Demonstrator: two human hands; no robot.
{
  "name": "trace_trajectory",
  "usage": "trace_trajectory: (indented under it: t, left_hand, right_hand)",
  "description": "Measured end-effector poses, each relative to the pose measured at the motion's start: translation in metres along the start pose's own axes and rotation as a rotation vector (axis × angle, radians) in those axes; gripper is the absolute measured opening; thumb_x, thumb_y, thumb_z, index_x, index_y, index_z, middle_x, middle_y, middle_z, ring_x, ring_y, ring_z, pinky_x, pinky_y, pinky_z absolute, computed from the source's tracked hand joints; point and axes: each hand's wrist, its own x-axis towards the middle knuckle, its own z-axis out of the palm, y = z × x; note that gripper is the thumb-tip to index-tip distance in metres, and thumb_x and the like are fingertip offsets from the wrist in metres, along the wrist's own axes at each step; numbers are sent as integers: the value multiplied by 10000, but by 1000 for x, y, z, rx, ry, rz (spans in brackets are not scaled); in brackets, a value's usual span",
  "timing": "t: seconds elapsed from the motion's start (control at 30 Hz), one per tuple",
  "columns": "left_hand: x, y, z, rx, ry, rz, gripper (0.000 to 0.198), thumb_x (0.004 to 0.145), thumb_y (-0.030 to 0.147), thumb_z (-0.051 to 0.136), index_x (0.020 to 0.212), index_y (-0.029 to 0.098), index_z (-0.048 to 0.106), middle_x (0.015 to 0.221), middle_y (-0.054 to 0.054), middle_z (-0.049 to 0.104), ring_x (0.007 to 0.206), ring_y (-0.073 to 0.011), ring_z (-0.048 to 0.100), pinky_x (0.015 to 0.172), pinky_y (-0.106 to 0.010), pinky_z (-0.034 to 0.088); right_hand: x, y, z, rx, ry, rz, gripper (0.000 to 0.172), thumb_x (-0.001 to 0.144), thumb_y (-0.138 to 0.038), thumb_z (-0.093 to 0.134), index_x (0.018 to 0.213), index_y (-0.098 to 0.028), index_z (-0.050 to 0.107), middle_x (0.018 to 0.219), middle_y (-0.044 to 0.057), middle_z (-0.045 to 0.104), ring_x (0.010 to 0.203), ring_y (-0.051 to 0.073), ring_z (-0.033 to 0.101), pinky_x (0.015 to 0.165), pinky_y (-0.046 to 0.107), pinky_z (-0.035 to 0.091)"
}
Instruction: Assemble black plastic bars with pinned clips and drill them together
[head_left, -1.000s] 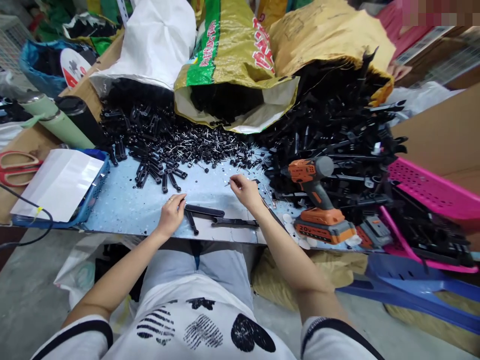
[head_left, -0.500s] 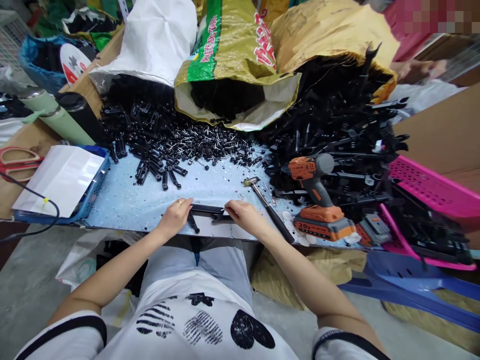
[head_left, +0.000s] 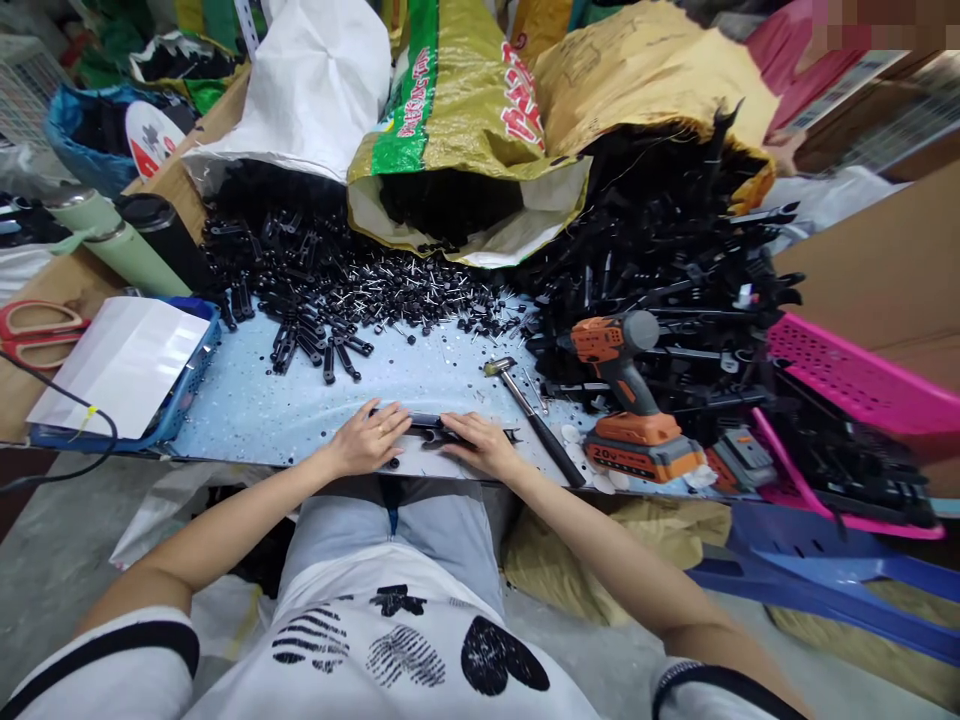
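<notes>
Near the front edge of the blue table [head_left: 255,420], a long black part [head_left: 426,421] lies between my two hands. My left hand [head_left: 369,438] rests flat over its left end, fingers spread. Over the right end is my right hand [head_left: 481,444], its fingers stretched out and lying on the part. A dark open-ended wrench piece [head_left: 436,438] shows just below, partly under my right hand. Right of my hands lies a hammer [head_left: 541,425] with a black handle. An orange cordless drill [head_left: 634,390] stands beyond it.
Small black pins [head_left: 420,290] and black clips [head_left: 300,330] are heaped behind my hands, before open sacks [head_left: 465,100]. Black wrench-like tools [head_left: 675,290] pile up at right, near a pink basket [head_left: 862,375]. A blue basket [head_left: 180,400] with papers and red scissors [head_left: 41,335] are at left.
My hands have gone from pinching the black part's ends to lying flat over them with fingers extended. The view has shifted slightly.
</notes>
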Motion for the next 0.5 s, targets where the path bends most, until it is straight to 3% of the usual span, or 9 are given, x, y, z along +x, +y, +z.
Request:
trace_trajectory:
  t: [0.13,0.3,0.4,0.5]
  left_hand:
    - [22,-1,4,-49,-156,90,484,918,367,432,1326,105,443,1375,-189,458,1225,-265,473,978,-408,377]
    - [27,0,-3,-35,-209,103,464,935,354,393,1328,110,432,1373,-188,456,1191,-257,488,929,-382,382]
    - [38,4,-8,15,-244,-21,477,934,392,392,1299,92,456,1272,-188,541,1095,-255,539,850,-363,411]
    - [53,5,-15,17,-278,-226,458,935,455,356,1071,103,615,975,-153,655,917,-240,595,740,-334,437]
  right_hand:
    - [6,13,-6,-31,-85,-49,457,896,-439,500,1289,-206,509,1075,111,629,951,183,591,800,321,487]
    - [18,28,-19,-81,-215,-226,503,900,-509,452,1284,-192,517,971,90,635,859,159,585,766,281,459]
    - [18,29,-23,-279,-183,-106,550,880,-589,413,1150,-152,609,872,103,641,797,179,582,700,279,438]
    - [19,18,-34,-401,-171,35,654,863,-673,312,797,-124,662,679,105,608,663,184,557,596,273,391]
